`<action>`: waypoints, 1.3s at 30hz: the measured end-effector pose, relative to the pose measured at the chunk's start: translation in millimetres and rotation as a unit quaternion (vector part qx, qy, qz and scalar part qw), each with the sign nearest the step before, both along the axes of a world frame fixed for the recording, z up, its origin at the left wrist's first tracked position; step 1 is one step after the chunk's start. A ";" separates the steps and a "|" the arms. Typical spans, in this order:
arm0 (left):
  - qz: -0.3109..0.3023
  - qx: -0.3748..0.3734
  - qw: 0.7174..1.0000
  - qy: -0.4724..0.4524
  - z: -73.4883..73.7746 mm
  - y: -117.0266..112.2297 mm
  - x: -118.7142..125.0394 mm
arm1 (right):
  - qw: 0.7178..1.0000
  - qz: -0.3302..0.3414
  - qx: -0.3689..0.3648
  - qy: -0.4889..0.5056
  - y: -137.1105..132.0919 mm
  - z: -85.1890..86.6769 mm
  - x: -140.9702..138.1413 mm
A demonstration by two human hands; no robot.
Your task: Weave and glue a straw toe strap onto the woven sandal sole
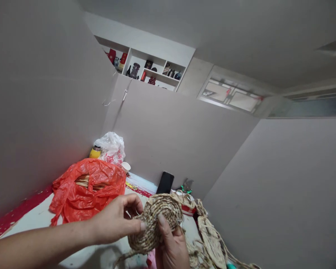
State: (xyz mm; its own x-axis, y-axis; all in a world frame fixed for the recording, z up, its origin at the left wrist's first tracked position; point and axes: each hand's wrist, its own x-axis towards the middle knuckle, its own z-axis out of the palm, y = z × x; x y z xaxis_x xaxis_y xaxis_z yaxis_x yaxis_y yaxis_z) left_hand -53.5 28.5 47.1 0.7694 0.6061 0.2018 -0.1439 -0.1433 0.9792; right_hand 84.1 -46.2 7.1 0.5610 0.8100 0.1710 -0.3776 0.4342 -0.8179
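A coiled, woven straw piece [149, 229], oval like a sole, is held up over the table between my two hands. My right hand [173, 248] grips it from the lower right, thumb lying across its face; the other fingers are mostly hidden behind it. At its left edge my left hand [116, 220] has the fingers bent and the thumb against the straw. A loose straw cord [126, 257] trails from the bottom end. To the right lies another flat straw piece [211, 237] among tangled cords.
A red plastic bag [86, 203] with straw strips stands left, before a white plastic bag [112, 145], a yellow jar [95, 152] and a white cup [126, 167]. A black phone [165, 183] leans on the wall. Green-handled pliers or cutters [187, 186] sit behind the straw.
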 end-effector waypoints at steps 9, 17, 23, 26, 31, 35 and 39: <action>0.226 0.365 0.903 0.005 -16.2 -5.7 -2.4 | 0.993 0.107 -0.038 -0.040 5.3 -0.2 -13.1; 0.144 0.448 0.882 0.022 -26.5 -16.4 2.2 | 0.990 0.073 -0.080 -0.090 8.6 -17.0 -7.1; 0.236 0.464 0.848 -0.103 -7.4 -15.4 -9.5 | 0.982 0.172 -0.071 -0.012 6.8 -6.1 7.9; 0.232 0.505 0.821 -0.132 0.7 -9.6 -14.5 | 0.971 0.227 -0.077 -0.018 3.8 -5.2 5.4; 0.171 0.538 0.825 -0.010 7.8 -4.9 -18.5 | 0.919 0.363 -0.101 -0.115 -0.1 -2.1 2.9; 0.131 0.535 0.834 0.030 10.0 -2.0 -17.3 | 0.887 0.422 -0.087 -0.169 0.5 -5.3 4.0; 0.103 0.516 0.850 0.034 15.4 2.0 -16.7 | 0.887 0.421 -0.132 -0.139 0.9 -12.8 4.8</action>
